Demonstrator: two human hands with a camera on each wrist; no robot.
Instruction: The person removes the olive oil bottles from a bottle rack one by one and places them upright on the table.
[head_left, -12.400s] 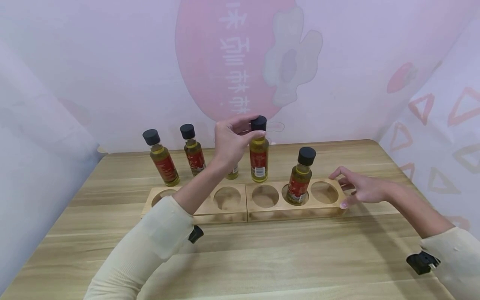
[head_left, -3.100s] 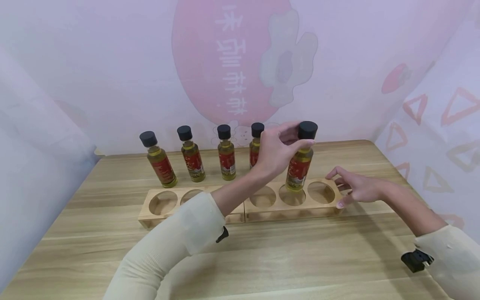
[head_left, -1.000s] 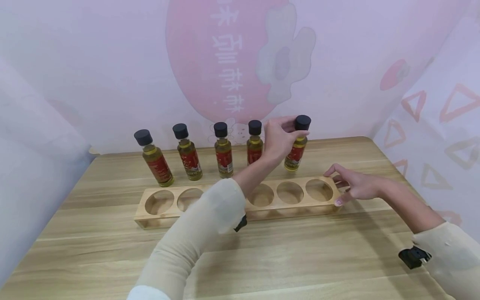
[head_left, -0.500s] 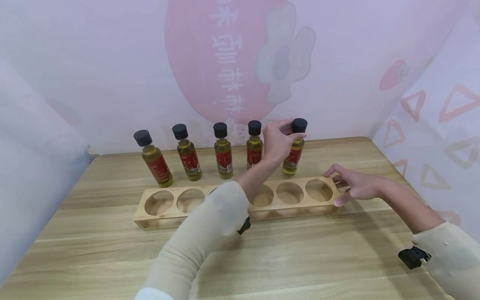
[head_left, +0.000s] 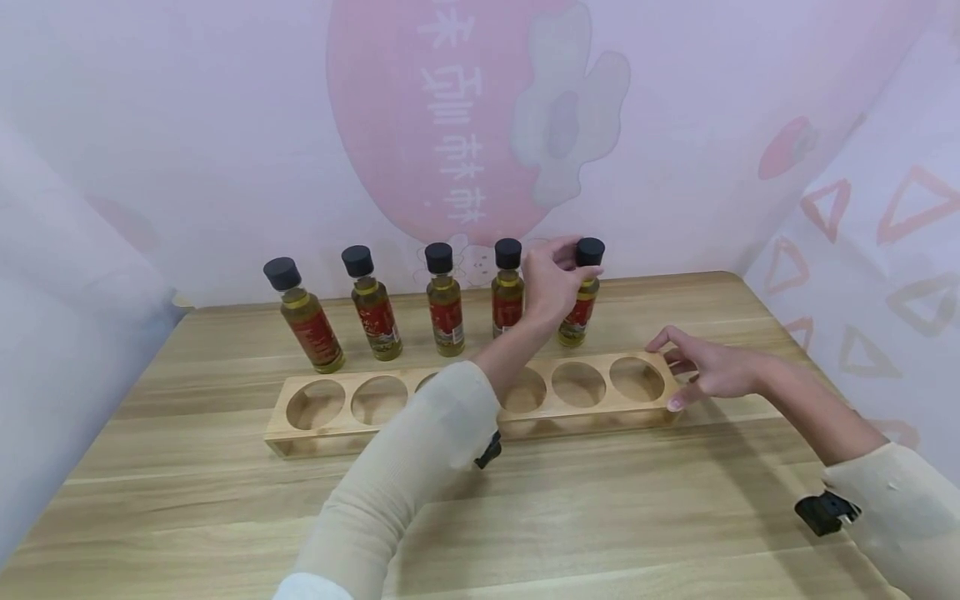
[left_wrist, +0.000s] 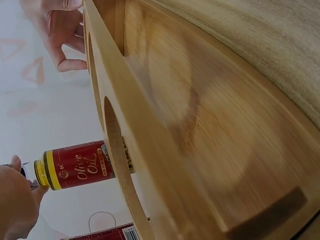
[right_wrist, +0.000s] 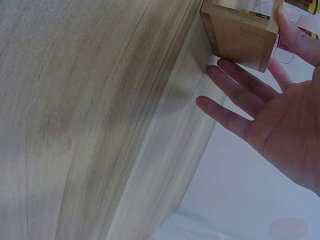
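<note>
Thumb and fingertips of my left hand (head_left: 551,279) pinch the black cap of an olive oil bottle (head_left: 579,318), upright behind the right-hand wooden rack (head_left: 585,421). Its red "Olive Oil" label (left_wrist: 80,165) faces the left wrist camera. At the rack's right end, my right hand (head_left: 708,367) grips the corner edges between thumb and index finger. In the right wrist view the other fingers (right_wrist: 235,90) spread beside the rack's end panel (right_wrist: 240,37). Both racks have round holes; my left sleeve covers where they meet.
Several matching bottles line up to the left behind the racks, including the nearest one (head_left: 507,304) and the far-left one (head_left: 313,329). The left-hand rack (head_left: 330,437) lies end to end with the other. A printed curtain (head_left: 225,167) hangs behind the wooden table (head_left: 600,517).
My left hand has left the fourth bottle, lifted another from the right rack's middle hole, and set it behind the rack, shifting slightly left lately. My right hand keeps its grip.
</note>
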